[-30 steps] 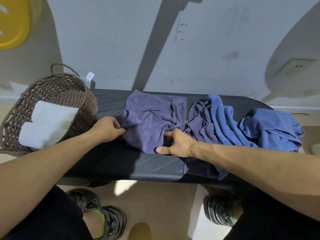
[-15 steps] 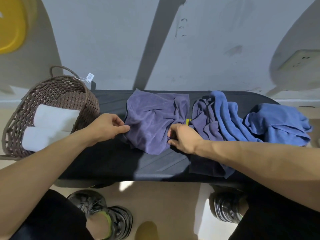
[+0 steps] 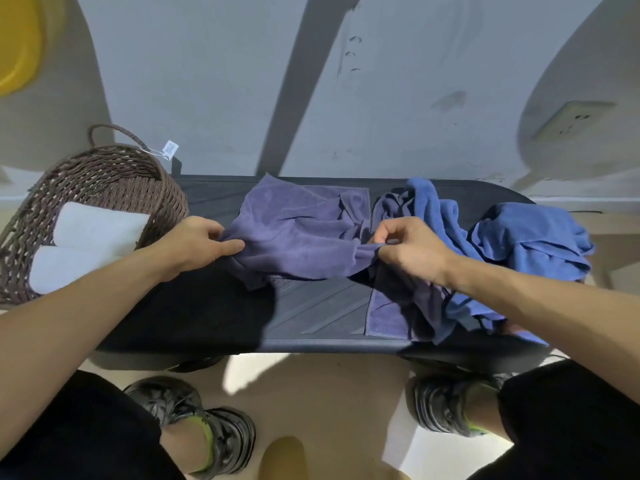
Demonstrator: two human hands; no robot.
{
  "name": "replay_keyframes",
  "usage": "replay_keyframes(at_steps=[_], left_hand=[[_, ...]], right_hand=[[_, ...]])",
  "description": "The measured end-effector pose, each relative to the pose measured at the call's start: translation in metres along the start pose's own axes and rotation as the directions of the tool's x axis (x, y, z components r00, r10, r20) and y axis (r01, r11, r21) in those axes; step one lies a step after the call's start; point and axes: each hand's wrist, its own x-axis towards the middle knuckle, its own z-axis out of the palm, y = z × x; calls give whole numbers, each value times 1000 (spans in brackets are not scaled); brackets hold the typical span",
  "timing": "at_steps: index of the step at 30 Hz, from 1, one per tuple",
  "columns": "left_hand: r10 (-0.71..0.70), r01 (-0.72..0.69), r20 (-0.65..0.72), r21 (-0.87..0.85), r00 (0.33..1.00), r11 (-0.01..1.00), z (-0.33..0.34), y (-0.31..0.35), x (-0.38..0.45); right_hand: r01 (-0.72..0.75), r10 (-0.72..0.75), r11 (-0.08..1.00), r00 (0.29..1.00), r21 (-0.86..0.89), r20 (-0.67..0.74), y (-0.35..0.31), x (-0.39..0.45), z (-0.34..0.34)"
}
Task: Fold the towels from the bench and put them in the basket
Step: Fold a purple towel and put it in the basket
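I see the left hand (image 3: 194, 245) pinching the left edge of the purple towel (image 3: 294, 233), and the right hand (image 3: 412, 249) pinching its right edge; both grips are clamped on the cloth, which lies crumpled at the centre of the dark surface (image 3: 322, 306). A pile of blue towels (image 3: 519, 240) sits to the right. The wicker basket (image 3: 104, 174) at the left end holds two white folded towels (image 3: 93, 233).

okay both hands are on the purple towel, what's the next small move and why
Probably pull the hands apart to stretch it flat. The left hand and right hand each pinch an edge of the purple towel, which is bunched and wrinkled on the bench, too crumpled to fold.
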Motion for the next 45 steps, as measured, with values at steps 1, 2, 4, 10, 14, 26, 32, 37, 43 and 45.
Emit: replay_keyframes(at_steps=[1,2,4,10,14,26,32,37,43,45], left_hand=[[66,-68,-30,-87,997,994,1,1,-4],[135,-143,-55,-188,989,972,2,4,-9],[232,-243,-73,-352,970,904,3,12,-19],[210,-214,-39,-216,977,953,25,15,-35],[72,-83,131,84,989,993,42,2,-46],[-144,121,373,86,917,989,74,-21,-71],[-141,56,382,225,913,973,73,-6,-72],[-137,55,363,228,922,972,72,-5,-60],[-175,122,462,142,870,982,70,-19,-56],[-151,99,464,133,873,986,67,-23,-53]], right_hand=[[-16,16,998,1000,55,1,3,-4,-8],[-24,23,996,1000,89,16,7,-9,-15],[-23,18,996,998,81,57,16,-19,-27],[-64,77,991,991,-121,111,39,-47,-17],[-146,193,969,950,-200,245,43,-58,-18],[105,225,566,935,-818,276,3,-42,-14],[178,-140,698,984,-693,112,-57,20,22],[228,-223,722,970,-654,92,-75,88,74],[305,-159,684,949,-663,272,-60,131,131],[312,-212,653,950,-690,229,-51,138,135]])
